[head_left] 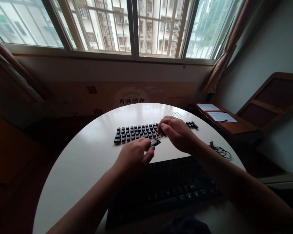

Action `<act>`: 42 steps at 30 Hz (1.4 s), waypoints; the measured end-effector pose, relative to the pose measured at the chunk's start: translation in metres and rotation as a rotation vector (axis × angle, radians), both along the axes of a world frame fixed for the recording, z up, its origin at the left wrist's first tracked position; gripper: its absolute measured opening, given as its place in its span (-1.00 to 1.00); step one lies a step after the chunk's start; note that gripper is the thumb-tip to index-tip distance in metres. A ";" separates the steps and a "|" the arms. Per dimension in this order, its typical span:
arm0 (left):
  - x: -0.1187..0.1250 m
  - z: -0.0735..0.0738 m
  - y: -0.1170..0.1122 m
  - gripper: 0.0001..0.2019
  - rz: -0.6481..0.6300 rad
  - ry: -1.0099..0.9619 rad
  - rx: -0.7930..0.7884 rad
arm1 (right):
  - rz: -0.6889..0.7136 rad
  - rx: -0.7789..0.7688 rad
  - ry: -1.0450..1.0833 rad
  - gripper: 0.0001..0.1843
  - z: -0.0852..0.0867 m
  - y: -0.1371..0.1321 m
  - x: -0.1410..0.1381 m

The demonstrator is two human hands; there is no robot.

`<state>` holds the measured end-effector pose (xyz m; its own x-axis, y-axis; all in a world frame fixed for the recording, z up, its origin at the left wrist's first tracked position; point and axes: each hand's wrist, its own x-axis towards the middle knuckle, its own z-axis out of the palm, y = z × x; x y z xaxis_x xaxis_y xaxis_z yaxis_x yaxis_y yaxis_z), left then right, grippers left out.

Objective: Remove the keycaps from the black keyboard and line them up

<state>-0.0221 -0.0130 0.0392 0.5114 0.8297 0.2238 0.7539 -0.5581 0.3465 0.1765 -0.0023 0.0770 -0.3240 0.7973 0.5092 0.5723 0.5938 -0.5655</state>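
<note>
My left hand [135, 152] pinches a dark keycap [155, 143] between thumb and fingers, above the white table. Close beside it, my right hand [177, 133] is closed on a wire keycap puller [176, 116], whose thin bent loops stick out past the knuckles. The fingers hide most of the puller, and I cannot tell whether its other end touches the keycap. Behind both hands, loose black keycaps [135, 132] stand in rows, partly covered by the right hand. A black keyboard [180, 182] lies nearest me in shadow, with keys showing along its near part.
The round white table [75, 162] curves away toward the window. A coiled black cable [221, 151] lies near its right edge. Beyond, a wooden chair [224, 125] bears paper sheets [222, 116] and a pen [224, 121]. A printed carton [102, 94] stands under the window.
</note>
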 end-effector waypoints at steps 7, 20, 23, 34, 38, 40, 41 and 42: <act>-0.007 -0.001 0.010 -0.74 0.023 0.005 -0.046 | 0.043 -0.080 0.109 -0.72 0.004 0.021 0.023; -0.001 -0.013 0.009 -0.70 -0.036 -0.073 -0.149 | 0.417 0.066 -0.342 -0.91 -0.018 0.026 0.018; 0.001 -0.015 0.008 -0.69 -0.062 -0.071 -0.167 | 0.444 0.029 -0.358 -0.93 -0.017 0.027 0.020; 0.003 -0.024 0.009 -0.74 -0.037 0.032 -0.147 | 0.193 0.008 -0.278 -0.91 -0.002 0.048 0.069; 0.004 -0.030 0.009 -0.76 -0.153 0.114 -0.206 | -0.072 -0.111 -0.335 -0.85 -0.020 0.078 0.107; 0.005 -0.032 0.009 -0.79 -0.179 0.141 -0.209 | -0.070 -0.193 -0.382 -0.87 -0.035 0.089 0.116; 0.006 -0.032 0.008 -0.80 -0.182 0.144 -0.206 | -0.057 -0.228 -0.402 -0.87 -0.043 0.092 0.117; 0.006 -0.032 0.008 -0.81 -0.183 0.142 -0.207 | -0.040 -0.257 -0.419 -0.87 -0.050 0.095 0.117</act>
